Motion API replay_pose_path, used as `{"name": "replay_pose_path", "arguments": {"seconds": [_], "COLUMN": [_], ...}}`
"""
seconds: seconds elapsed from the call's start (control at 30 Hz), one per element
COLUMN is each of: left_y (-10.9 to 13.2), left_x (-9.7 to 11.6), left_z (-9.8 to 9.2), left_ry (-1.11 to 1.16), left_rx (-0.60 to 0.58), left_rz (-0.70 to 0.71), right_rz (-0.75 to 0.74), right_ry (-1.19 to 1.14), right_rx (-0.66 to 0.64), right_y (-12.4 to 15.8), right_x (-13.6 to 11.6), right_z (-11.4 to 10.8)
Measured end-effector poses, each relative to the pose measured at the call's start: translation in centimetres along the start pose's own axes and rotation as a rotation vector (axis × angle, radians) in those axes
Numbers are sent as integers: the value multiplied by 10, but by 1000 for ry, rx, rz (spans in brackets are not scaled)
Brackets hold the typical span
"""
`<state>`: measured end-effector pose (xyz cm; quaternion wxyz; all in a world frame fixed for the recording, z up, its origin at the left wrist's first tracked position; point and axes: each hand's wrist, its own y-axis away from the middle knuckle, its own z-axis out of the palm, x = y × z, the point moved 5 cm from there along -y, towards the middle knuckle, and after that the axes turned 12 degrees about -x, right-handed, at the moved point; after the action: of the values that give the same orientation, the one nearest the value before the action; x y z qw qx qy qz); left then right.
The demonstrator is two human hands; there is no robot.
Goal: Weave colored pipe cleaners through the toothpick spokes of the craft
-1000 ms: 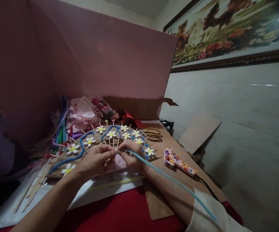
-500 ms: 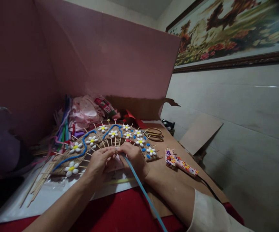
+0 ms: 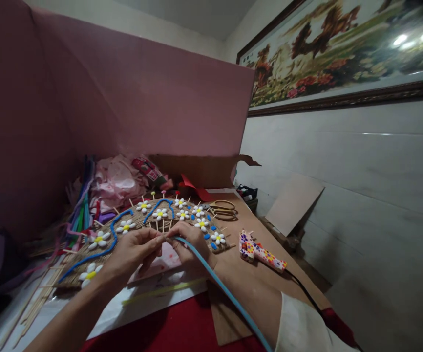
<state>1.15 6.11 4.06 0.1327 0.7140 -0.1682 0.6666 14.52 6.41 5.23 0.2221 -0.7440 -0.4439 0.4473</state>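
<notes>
A light blue pipe cleaner (image 3: 222, 284) runs from my fingertips down past my right forearm toward the bottom edge. My left hand (image 3: 133, 252) pinches at its upper end, thumb and forefinger pressed together. Touching it there, my right hand (image 3: 194, 244) is closed on the same pipe cleaner; the very tip is hidden by fingers. Just behind both hands lies a twine-wrapped arch (image 3: 152, 208) with short wooden sticks along its edges. White daisies (image 3: 160, 214) with yellow centres, a wavy blue strip (image 3: 114, 235) and blue dots (image 3: 213, 228) decorate it.
On the brown cardboard (image 3: 229, 318) to the right lie a flower-patterned glue gun (image 3: 262, 253) with its cord and gold-handled scissors (image 3: 223, 210). Bundled pipe cleaners (image 3: 83, 203), pink fabric (image 3: 118, 183) and loose wooden sticks (image 3: 31, 313) are at left. A pink panel (image 3: 149, 98) stands behind.
The view has shifted, so everything sits further left in the picture. My hands stay together on the pipe cleaner, which now curves more near the right hand.
</notes>
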Motion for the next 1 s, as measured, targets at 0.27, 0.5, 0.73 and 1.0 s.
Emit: {"name": "replay_pose_path", "arguments": {"seconds": [0.27,0.5,0.73,1.0], "left_y": [2,-1,0,-4], "left_x": [1,-8,-10,-15], "left_z": [4,-5,-3,-2], "left_ry": [-42,-12,37,117], "left_rx": [-101,-57,-159,-111], "left_rz": [-106,-139,-194,-145], "right_rz": [298,320,429,352], "right_ry": [-393,-280,-504,-324], "right_rx": [-46,-93,-170,-155], "right_y": [1,3,3,2], "right_x": [11,13,22,15], "right_z": [4,6,12,5]}}
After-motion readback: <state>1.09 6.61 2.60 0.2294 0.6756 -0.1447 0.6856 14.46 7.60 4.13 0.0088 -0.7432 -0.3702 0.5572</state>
